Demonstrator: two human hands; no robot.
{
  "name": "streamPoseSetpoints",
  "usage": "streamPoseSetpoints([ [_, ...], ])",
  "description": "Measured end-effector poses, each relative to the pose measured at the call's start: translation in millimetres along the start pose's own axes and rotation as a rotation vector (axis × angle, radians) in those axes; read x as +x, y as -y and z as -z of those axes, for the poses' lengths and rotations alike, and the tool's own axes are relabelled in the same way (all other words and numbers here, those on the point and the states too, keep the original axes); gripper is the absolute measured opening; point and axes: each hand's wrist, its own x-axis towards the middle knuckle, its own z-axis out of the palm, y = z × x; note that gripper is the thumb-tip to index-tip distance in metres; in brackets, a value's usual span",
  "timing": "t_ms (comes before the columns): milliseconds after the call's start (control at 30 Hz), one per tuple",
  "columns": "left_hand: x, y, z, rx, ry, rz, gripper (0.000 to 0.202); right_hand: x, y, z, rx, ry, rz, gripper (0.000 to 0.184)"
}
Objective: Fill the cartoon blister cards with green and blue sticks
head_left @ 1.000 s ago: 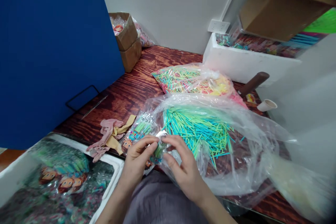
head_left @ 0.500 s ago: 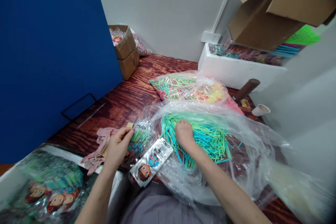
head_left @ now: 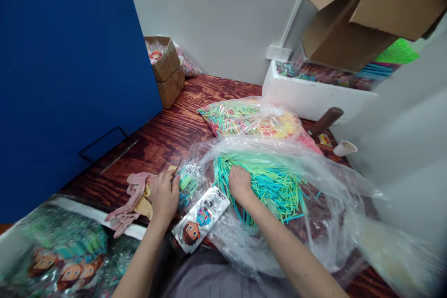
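My right hand [head_left: 240, 180] is closed, knuckles up, at the left side of a heap of thin green and blue plastic sticks [head_left: 275, 191]; its fingertips are hidden among them. The heap lies in a spread clear plastic bag [head_left: 335, 186]. My left hand [head_left: 165, 195] rests with fingers somewhat apart at the left edge of a pile of clear packets [head_left: 190, 179] holding green and blue sticks. Between my hands, closer to me, lies a silver printed pouch [head_left: 200, 219] with a cartoon face. Pink gloves [head_left: 134, 191] lie left of my left hand.
Behind the heap sits a bag of multicoloured sticks [head_left: 244, 116]. A white foam box [head_left: 314, 98], a brown cylinder [head_left: 326, 122] and a paper cup [head_left: 345, 148] stand at right. Filled packets [head_left: 70, 251] fill a box at lower left, beside a blue panel [head_left: 70, 79].
My left hand has gone from a pinch at the packets' edge to a looser, flatter pose slightly lower and to the right. My right hand stays at the sticks, shifted slightly left.
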Motion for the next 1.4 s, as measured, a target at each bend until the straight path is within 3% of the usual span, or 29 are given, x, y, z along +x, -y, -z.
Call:
streamPoseSetpoints([
  [233,-17.5,-0.5,15.3,-0.085,-0.061,-0.016,0.029,-3.2,-40.5,12.6,0.246,0.003,-0.034,0.022],
  [467,-24.9,-15.3,24.1,-0.114,-0.077,-0.069,0.027,6.7,-89.2,33.5,0.712,0.022,-0.008,0.022],
  [667,-28.7,-33.5,26.2,-0.149,-0.059,-0.12,0.025,4.4,-102.4,26.8,1.066,-0.035,-0.041,0.032],
  [833,-34.6,-40.6,28.1,-0.185,-0.031,-0.131,0.022,-5.0,-109.9,32.1,1.223,-0.061,-0.107,0.03],
  [933,-39.3,-46.4,30.7,-0.21,-0.022,-0.138,0.021,-24.0,-107.6,35.9,1.323,0.033,-0.079,0.024],
  [1033,-44.8,-57.6,31.2,-0.245,0.023,-0.16,0.02,-51.8,-91.8,25.6,1.518,0.146,0.01,0.022],
  [1133,-51.2,-72.7,28.4,-0.291,0.094,-0.192,0.019,-79.5,-68.3,1.6,1.627,0.076,0.045,0.019],
  [1233,-58.9,-88.1,23.8,-0.338,0.157,-0.233,0.019,-100.1,-51.3,-22.6,1.534,0.005,0.082,0.015],
  [1400,-74.8,-113.6,15.6,-0.395,0.274,-0.324,0.024,-115.5,-47.8,-41.0,1.411,0.015,0.136,0.016],
])
